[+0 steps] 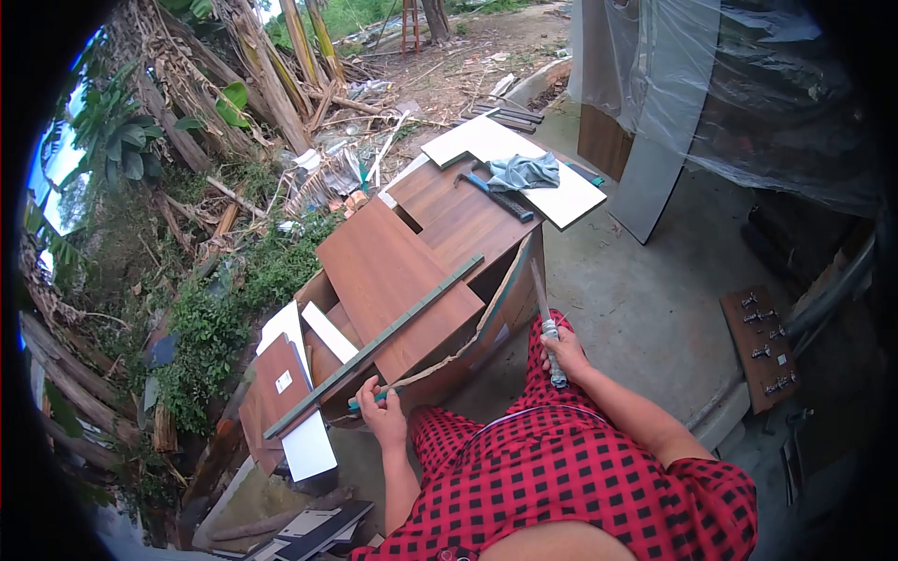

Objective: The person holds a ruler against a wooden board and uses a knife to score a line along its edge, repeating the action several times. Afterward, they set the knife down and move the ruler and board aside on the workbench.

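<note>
My right hand (pixel 566 353) is closed around the grey, wrapped-looking handle of a long, narrow metal blade (pixel 541 292). Its blade points up and away, beside the cabinet's near side. The fingers of my left hand (pixel 383 411) are curled at the near edge of a brown wooden cabinet (pixel 496 337) lying on the ground. They pinch a small teal piece (pixel 376 400), whose kind I cannot make out. Just beyond that hand, a long green strip (pixel 374 346) lies slantwise over a loose brown panel (pixel 393 280) on the cabinet.
A hammer (pixel 496 196) and a grey-blue cloth (pixel 524 172) lie at the cabinet's far end, by a white board (pixel 582 200). Panel offcuts (pixel 309 447) stick out at the left. A brown board with metal hinges (pixel 762 346) lies right. Plastic sheeting (pixel 776 103) hangs behind.
</note>
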`<state>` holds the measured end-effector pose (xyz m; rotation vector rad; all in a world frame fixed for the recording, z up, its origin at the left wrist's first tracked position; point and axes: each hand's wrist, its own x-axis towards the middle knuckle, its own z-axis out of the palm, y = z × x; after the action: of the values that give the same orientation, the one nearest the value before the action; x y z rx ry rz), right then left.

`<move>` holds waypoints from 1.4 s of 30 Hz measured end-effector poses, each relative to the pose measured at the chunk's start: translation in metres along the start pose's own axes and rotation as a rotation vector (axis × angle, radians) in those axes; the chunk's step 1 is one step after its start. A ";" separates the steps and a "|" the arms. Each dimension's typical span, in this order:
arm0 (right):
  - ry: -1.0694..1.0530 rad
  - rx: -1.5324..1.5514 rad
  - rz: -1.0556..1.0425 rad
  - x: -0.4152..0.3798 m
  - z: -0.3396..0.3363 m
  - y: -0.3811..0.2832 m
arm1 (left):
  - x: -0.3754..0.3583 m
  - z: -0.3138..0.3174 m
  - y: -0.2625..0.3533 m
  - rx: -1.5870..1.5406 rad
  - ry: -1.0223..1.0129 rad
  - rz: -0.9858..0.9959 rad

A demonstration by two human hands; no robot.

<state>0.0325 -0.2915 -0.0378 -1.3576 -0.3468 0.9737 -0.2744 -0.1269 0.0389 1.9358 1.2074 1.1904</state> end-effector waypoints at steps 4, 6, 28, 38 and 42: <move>0.024 -0.031 0.043 -0.017 -0.008 -0.005 | 0.001 -0.007 -0.004 0.070 0.026 0.037; 0.022 -0.032 0.048 -0.022 -0.012 -0.005 | 0.002 -0.010 -0.006 0.095 0.031 0.068; 0.046 0.031 0.014 -0.017 -0.034 0.020 | 0.140 0.175 0.009 0.293 -0.458 0.440; -0.060 -0.391 -0.108 -0.017 -0.030 -0.026 | 0.136 0.214 0.024 0.535 -0.417 0.307; -0.049 -0.722 -0.398 0.020 -0.004 -0.055 | 0.133 0.220 0.017 0.593 -0.310 0.372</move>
<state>0.0678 -0.2740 0.0058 -1.8117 -1.0346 0.5564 -0.0440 -0.0161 0.0055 2.7588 1.1435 0.6848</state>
